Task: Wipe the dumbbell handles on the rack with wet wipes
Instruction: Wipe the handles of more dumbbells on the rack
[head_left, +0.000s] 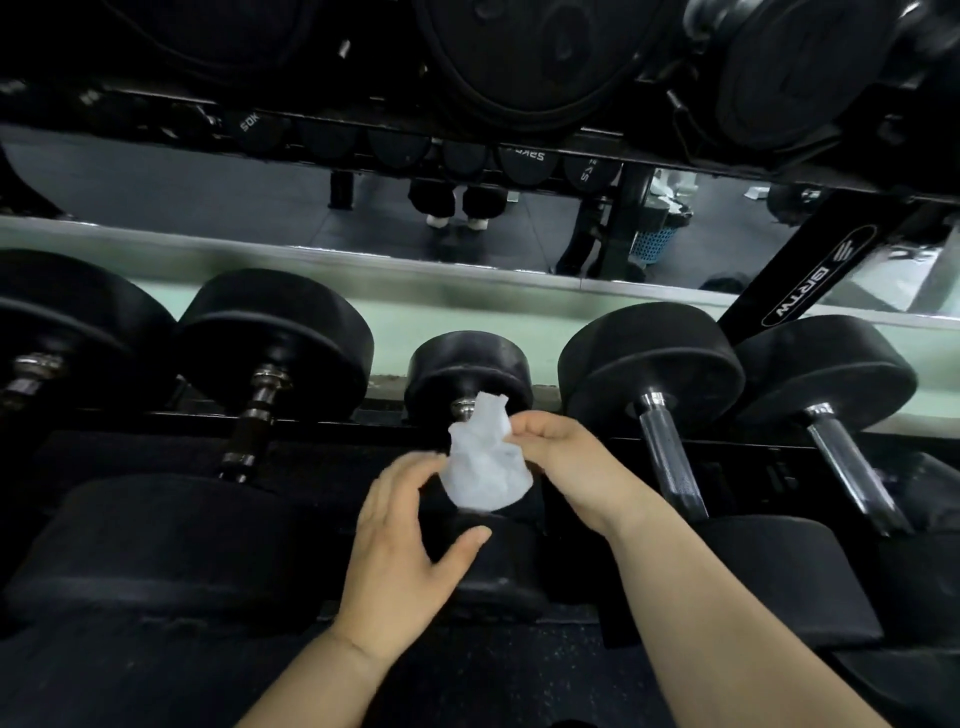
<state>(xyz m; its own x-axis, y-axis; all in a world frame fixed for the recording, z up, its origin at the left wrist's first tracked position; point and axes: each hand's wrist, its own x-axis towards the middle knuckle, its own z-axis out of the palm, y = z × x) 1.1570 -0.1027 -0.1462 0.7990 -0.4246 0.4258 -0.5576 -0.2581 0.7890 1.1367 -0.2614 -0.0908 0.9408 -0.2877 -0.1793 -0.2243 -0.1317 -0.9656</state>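
Wet wipe (485, 462): white, crumpled, hanging over the handle of the small middle dumbbell (467, 371), whose handle shows only as a bit of metal collar just above the wipe. Your right hand (563, 467) pinches the wipe's upper right edge between thumb and fingertips. Your left hand (402, 540) is spread wide, thumb out, fingers curved toward the wipe's lower left edge; whether they touch it, you cannot tell, since the fingers are blurred.

Clearance: the middle dumbbell is smaller than its neighbours, so there is a gap on both sides of its far head. To your left sits a larger dumbbell (275, 338) with a dark, worn handle (254, 421); to your right, two with bright knurled handles (670, 457), the nearer one just beside your right forearm. Near heads of the row form a low black wall under your wrists.

Surface: black rack rail (156, 415) runs across behind the handles; the floor in front of it is dark speckled rubber.

Room: a pale green ledge (395, 312) and a mirror (208, 192) lie behind the rack. The mirror shows dark flooring, a pair of legs in white shoes, and a blue basket (652, 244). An upper tier of large dumbbells (519, 57) overhangs the view.
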